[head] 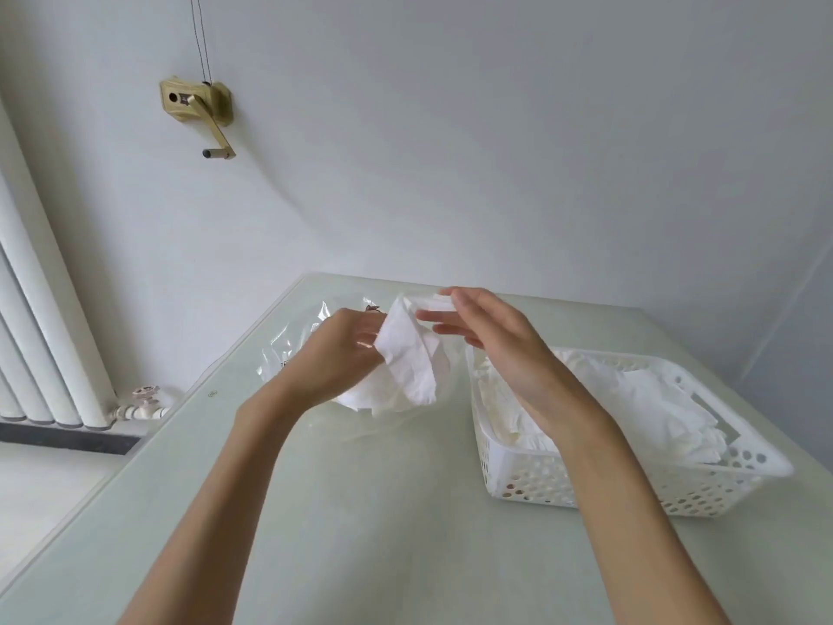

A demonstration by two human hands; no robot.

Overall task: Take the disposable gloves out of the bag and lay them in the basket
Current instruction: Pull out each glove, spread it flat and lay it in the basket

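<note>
A clear plastic bag (293,349) lies on the pale green table, with a heap of white disposable gloves (360,396) at its mouth. One white glove (408,354) hangs above the heap. My left hand (340,354) grips its lower part, fingers curled round it. My right hand (491,340) pinches its upper edge between thumb and straight fingers, just left of the basket. The white perforated basket (676,484) stands at the right and holds several crumpled white gloves (649,403).
The table (360,512) runs from the wall to the front, its left edge slanting toward the floor. A white radiator (40,309) with a valve stands at the left. A brass crank (198,106) is fixed to the wall.
</note>
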